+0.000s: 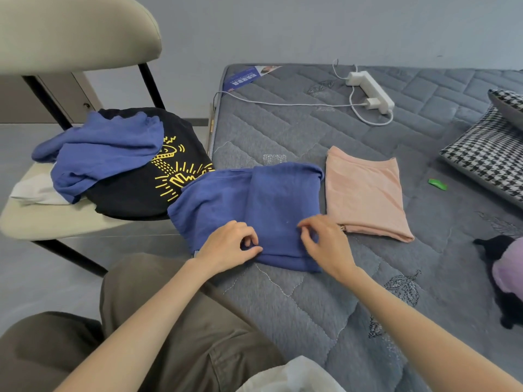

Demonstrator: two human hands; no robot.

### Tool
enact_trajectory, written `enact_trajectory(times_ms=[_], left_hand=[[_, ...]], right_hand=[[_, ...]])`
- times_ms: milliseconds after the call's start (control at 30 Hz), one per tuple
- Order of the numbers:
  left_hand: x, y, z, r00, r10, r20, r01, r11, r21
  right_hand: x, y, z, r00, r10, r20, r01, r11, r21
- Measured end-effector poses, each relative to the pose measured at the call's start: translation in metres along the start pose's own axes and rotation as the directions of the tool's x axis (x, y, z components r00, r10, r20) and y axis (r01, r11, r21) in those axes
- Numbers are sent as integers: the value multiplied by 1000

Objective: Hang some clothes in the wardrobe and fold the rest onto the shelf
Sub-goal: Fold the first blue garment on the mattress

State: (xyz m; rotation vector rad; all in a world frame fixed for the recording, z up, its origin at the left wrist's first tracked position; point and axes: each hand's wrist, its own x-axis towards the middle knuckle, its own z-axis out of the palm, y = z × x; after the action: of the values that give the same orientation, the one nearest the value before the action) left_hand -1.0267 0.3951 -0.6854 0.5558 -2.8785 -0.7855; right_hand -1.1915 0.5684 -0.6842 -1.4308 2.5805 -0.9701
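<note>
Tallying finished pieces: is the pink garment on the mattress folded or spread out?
Folded: the pink garment lies as a compact rectangle on the mattress, layers visible at its near edge.

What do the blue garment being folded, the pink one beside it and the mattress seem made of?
Blue garment: probably crinkled cotton, matte, finely wrinkled all over. Pink garment: thin smooth knit, perhaps jersey; lies flat with few creases. Mattress: grey quilted fabric cover, matte, with stitched diagonal lines.

No wording can be read: a blue printed label [244, 77] at the far corner of the grey quilted mattress [311, 131] carries white characters too small and blurred to make out, and the black T-shirt [133, 193] shows only a yellow line drawing [178, 172].
</note>
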Motion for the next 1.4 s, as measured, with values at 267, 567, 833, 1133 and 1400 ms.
enact_trajectory(times_ms=[267,567,833,1133,1400], left_hand=[[22,3,8,997,-71,9,70,993,96],[40,-2,24,957,-166,236,120,973,197],[68,0,6,941,-158,298,35,924,381],[79,-7,7,931,-158,328,28,929,369],[65,-12,22,970,-153,190,124,980,153]], right_hand=[[72,15,16,811,557,177,-583,747,319],[123,31,19,756,597,269,-654,670,350],[158,56,14,824,503,261,-567,732,378],[185,72,20,802,514,305,-572,515,638],[120,54,19,768,595,238,-641,718,272]])
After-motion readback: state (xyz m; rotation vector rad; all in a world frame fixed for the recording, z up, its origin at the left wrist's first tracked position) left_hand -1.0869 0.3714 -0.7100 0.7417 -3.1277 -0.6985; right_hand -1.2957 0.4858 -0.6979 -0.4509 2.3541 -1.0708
